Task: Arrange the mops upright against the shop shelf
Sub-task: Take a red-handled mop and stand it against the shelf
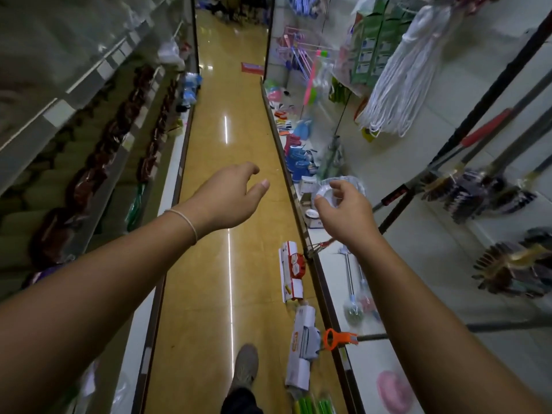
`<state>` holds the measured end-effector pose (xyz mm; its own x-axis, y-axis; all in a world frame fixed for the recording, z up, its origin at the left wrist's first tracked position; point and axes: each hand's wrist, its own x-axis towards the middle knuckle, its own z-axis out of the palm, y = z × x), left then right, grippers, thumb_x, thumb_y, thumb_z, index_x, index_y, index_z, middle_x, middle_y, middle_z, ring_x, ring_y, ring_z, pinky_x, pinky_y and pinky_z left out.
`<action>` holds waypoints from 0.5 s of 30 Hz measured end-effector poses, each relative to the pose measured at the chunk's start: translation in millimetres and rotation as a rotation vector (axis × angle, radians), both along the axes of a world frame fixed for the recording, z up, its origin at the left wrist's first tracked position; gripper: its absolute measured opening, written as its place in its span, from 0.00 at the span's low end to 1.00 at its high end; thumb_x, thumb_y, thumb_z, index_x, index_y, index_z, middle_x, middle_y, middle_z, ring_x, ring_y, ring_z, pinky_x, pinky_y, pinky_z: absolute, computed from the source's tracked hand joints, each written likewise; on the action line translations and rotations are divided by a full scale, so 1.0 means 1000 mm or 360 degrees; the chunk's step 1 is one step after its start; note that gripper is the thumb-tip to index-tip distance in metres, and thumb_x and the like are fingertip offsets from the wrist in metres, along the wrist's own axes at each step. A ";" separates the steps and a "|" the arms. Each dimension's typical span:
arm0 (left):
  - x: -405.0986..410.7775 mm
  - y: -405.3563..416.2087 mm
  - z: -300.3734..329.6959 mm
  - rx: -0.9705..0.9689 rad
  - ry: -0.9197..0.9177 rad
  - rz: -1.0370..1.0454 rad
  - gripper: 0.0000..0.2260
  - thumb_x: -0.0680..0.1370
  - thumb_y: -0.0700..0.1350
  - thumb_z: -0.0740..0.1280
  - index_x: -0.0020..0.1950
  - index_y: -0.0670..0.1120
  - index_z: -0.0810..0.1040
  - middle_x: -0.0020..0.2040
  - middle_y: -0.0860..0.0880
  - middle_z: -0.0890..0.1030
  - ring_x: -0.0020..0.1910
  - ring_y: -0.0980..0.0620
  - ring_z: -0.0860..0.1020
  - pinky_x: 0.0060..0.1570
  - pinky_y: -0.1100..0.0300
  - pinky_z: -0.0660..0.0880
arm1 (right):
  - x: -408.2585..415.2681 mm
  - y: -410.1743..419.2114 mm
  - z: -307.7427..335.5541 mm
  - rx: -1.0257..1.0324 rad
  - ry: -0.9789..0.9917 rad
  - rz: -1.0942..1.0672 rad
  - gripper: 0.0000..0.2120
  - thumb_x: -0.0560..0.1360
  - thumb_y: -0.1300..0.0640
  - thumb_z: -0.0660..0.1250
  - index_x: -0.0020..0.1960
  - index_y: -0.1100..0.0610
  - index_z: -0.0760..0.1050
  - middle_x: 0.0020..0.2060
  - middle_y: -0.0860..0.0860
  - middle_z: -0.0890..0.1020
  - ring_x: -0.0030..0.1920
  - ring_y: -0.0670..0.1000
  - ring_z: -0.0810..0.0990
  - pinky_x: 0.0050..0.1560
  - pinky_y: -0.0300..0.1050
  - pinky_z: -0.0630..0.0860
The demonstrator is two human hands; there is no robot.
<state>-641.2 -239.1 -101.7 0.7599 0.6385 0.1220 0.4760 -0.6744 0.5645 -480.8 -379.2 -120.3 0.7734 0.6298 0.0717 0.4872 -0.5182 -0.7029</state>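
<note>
Shop aisle, both hands raised and empty.
Shop shelf [418, 243] is seen at right; two packaged flat mops [291, 271] are stood on the floor against its base edge. Left hand [228, 198] and right hand [343, 213] are held with loosely curled fingers, nothing gripped.

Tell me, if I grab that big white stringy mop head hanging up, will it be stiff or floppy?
Probably floppy: the white string mop head hangs in long loose loops that droop down. It likely swings when pushed, since it seems to dangle from the top only. It looks fairly light, being soft cord, though that is a guess.
</note>
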 end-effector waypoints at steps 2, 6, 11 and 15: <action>0.032 0.030 0.000 0.0002 0.0020 -0.0001 0.22 0.82 0.56 0.57 0.73 0.48 0.66 0.68 0.46 0.74 0.64 0.48 0.74 0.58 0.55 0.72 | 0.034 0.031 -0.003 -0.0002 0.0002 0.0006 0.26 0.78 0.50 0.66 0.74 0.56 0.67 0.64 0.55 0.77 0.47 0.47 0.75 0.54 0.44 0.71; 0.096 0.088 0.007 -0.0031 0.0093 0.0007 0.22 0.82 0.56 0.57 0.73 0.47 0.66 0.68 0.45 0.73 0.64 0.47 0.74 0.58 0.55 0.72 | 0.101 0.082 -0.002 -0.0019 0.0024 -0.0036 0.25 0.78 0.50 0.66 0.73 0.55 0.68 0.67 0.55 0.76 0.42 0.43 0.73 0.54 0.43 0.70; 0.172 0.140 0.020 0.0050 0.0094 -0.0036 0.22 0.82 0.55 0.57 0.72 0.45 0.68 0.68 0.44 0.74 0.64 0.46 0.74 0.60 0.54 0.72 | 0.176 0.127 0.005 -0.0021 0.0029 -0.0138 0.23 0.77 0.50 0.67 0.70 0.55 0.71 0.65 0.55 0.77 0.63 0.54 0.76 0.60 0.45 0.71; 0.222 0.166 0.023 0.0072 0.0105 -0.0095 0.22 0.82 0.55 0.57 0.71 0.45 0.69 0.68 0.44 0.74 0.64 0.46 0.74 0.60 0.53 0.72 | 0.217 0.149 0.008 -0.0022 0.0012 -0.0191 0.23 0.77 0.49 0.67 0.70 0.54 0.72 0.65 0.53 0.78 0.62 0.52 0.77 0.54 0.39 0.69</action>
<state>-419.0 -72.8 -79.1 0.8036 0.5870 0.0983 0.4695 -0.7268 0.5014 -264.1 -230.1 -112.6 0.8437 0.5337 0.0575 0.4158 -0.5820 -0.6988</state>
